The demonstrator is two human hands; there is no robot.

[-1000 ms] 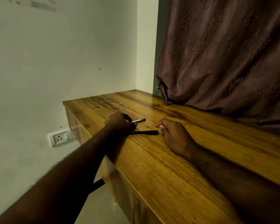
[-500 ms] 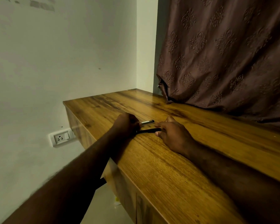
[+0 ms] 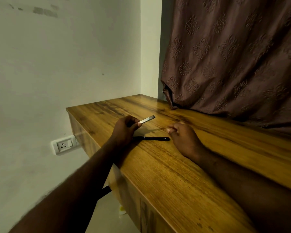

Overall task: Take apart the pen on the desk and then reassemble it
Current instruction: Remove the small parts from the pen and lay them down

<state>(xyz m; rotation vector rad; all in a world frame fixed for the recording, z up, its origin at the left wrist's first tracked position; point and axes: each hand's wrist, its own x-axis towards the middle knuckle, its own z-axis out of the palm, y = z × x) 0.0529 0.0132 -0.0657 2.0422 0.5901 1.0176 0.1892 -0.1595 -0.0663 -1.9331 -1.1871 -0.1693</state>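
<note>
The person's left hand [image 3: 124,130] is raised a little off the desk [image 3: 183,179] and pinches a slim pale piece of the pen [image 3: 146,119] between thumb and fingers. The piece juts out beyond the fingertips, slanting up and away toward the right hand's side.

The black barrel [image 3: 151,138] lies flat on the wood just below and nearer the body than that pinch. Its long axis runs straight across from one hand to the other. One end disappears beneath the left wrist, and the other stops just beside the right hand [image 3: 183,138], at the base of its curled fingers.

The right hand rests on the desk with its fingers bent inward. They are blurred, so it cannot be told whether they pinch some small part or hold nothing.

The pen looks to be apart at this point. Rejoining it would seem to call for the barrel to be lifted and the pale piece brought into line with its length. Both hands are close to the barrel, but the right one has its fingers closest to a free end.

The desk is glossy, streaked brown wood, with its front edge running under the left forearm. A patterned brown curtain [image 3: 233,56] hangs beyond the right hand and bunches on the desktop. A pale wall [image 3: 65,64] stands beyond the left hand, with a white socket [image 3: 65,145] below desk height.
</note>
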